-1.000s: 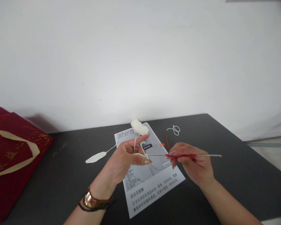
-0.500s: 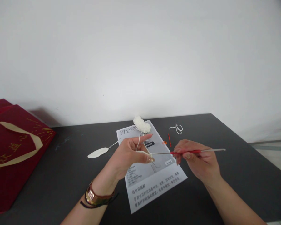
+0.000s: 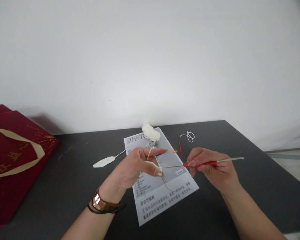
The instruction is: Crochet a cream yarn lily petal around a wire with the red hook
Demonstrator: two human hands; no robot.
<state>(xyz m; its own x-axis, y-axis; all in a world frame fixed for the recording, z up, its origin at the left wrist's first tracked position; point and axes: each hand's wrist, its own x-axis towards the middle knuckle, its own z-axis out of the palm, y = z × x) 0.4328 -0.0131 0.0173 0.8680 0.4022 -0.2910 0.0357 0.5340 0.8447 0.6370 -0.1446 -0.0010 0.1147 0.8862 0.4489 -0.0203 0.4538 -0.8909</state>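
Crochet hook [image 3: 212, 162] meets white yarn [image 3: 160, 169] between two hands

In the head view, the left hand [image 3: 141, 163] pinches a small bit of the white yarn near the tip of its thumb, with the index finger stretched out to the right and a strand looped about it. The right hand [image 3: 216, 168] is closed round the red handle of the crochet hook, thumb and fingers gripping it from both sides. The hook lies nearly level above a printed sheet [image 3: 150, 211]; its thin shaft reaches left to the pinched yarn, while its other, silver end sticks out to the right, tilted slightly up.

A strand runs from the left hand up towards a white skein [image 3: 151, 132], which sits on the top edge of the sheet. To the right of the sheet lie a red needle [image 3: 180, 148], a small orange ring [image 3: 175, 151] close beside it, and, farther back, a loose curl of white cord [image 3: 190, 136]. Left of the sheet, a white leaf-shaped piece [image 3: 104, 162] rests on the black table [image 3: 262, 180], its tail trailing to the sheet's edge. A red bag [image 3: 12, 156] with a cream ribbon [image 3: 37, 149] stands at far left. A gold bracelet [image 3: 100, 202] circles the left wrist.
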